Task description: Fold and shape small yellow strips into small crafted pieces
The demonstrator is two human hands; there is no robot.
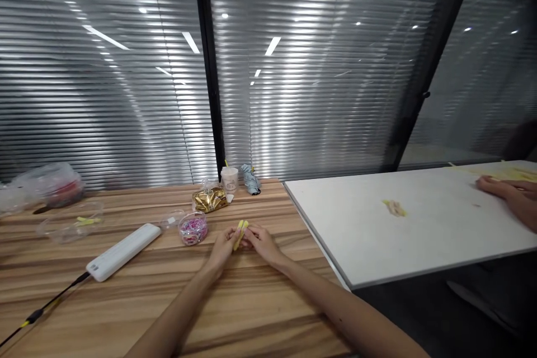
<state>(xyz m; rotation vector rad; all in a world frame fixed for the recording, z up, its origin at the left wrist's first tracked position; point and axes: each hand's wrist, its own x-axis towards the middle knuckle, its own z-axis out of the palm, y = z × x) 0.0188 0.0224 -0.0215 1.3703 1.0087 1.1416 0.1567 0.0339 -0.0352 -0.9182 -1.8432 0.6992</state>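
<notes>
Between my two hands, above the wooden table (268, 313), is a small yellow strip (240, 235) that looks doubled or made of two pieces side by side. My left hand (224, 246) pinches it from the left. From the right, my right hand (260, 241) closes its fingers on it too. A clear round tub (193, 229) of pink and purple small pieces stands just left of my hands. Behind it sits a crinkled gold packet (210, 199). My fingers hide part of the yellow strip.
A white power bank-like block (123, 251) with a black cable lies left. Farther left is a clear tray (71, 224) with yellow pieces. A cup (229, 179) and a blue pouch (250, 180) stand behind. Another person's hands (509, 190) are over the white table (377, 257).
</notes>
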